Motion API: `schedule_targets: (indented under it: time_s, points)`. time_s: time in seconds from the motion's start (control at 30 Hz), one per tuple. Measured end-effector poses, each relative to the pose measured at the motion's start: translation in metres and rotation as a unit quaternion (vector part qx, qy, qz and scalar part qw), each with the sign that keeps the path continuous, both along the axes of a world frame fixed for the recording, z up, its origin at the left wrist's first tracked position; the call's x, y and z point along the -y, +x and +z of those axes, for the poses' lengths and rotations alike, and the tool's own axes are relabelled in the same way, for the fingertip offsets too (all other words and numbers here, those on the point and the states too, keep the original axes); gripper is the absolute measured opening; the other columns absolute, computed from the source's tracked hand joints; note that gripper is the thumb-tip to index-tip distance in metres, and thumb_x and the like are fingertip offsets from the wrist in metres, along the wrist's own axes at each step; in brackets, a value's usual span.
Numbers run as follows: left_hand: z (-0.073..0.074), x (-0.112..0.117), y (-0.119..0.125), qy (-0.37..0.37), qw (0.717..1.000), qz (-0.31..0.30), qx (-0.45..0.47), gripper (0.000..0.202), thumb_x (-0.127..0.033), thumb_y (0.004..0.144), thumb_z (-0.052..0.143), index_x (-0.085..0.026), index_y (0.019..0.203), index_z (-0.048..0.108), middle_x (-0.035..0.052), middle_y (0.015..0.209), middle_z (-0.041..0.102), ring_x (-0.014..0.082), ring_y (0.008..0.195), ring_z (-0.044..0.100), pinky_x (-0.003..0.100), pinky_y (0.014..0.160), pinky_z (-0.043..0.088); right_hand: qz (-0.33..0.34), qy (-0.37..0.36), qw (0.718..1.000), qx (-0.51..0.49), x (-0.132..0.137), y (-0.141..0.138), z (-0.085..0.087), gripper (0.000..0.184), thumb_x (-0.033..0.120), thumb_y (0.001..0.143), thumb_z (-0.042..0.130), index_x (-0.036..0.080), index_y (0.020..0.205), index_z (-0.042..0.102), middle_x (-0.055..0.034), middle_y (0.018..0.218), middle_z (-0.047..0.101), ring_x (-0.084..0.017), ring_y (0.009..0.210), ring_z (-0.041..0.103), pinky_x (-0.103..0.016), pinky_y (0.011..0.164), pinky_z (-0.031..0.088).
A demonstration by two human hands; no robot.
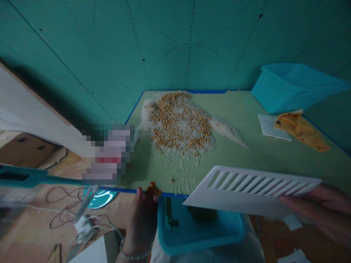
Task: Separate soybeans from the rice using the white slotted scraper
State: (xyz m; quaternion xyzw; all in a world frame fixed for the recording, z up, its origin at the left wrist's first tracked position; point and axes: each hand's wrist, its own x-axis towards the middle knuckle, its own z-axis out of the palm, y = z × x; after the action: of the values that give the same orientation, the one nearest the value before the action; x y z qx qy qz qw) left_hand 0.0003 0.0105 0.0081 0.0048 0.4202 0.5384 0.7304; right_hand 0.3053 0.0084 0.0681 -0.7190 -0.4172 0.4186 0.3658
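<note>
My right hand grips the right end of a white slotted scraper, whose left tip lies over the table's front edge. My left hand is at that edge, thumb up, beside an orange scrap and the corner of a blue tray. Its curled fingers are partly hidden, and I cannot tell whether they hold the tray or the table edge. The tray sits below the edge, over my lap, with dark pieces inside. A spread pile of white rice-like grains and round yellow beans covers the table's middle.
At the back right stands a blue bin, near a white card and a yellow cloth. A pixelated object is at the table's left edge. Cables and a power strip lie on the floor.
</note>
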Motion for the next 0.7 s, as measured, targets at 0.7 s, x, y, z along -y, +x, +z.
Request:
schedule_targets:
  time_s: [0.7]
  points:
    - [0.000,-0.010,-0.002,0.043,0.998,0.011,-0.050,0.015,-0.032,0.069,0.066,-0.020,0.078,0.070,0.0032,0.075,0.074,0.0251,0.084,0.068,0.034,0.076,0.052,0.148,-0.062,0.981,-0.104,-0.038,-0.033,0.006,0.031,0.052,0.057,0.070,0.028,0.077,0.074,-0.0057,0.080,0.075,-0.030,0.079,0.069,-0.042,0.068,0.056]
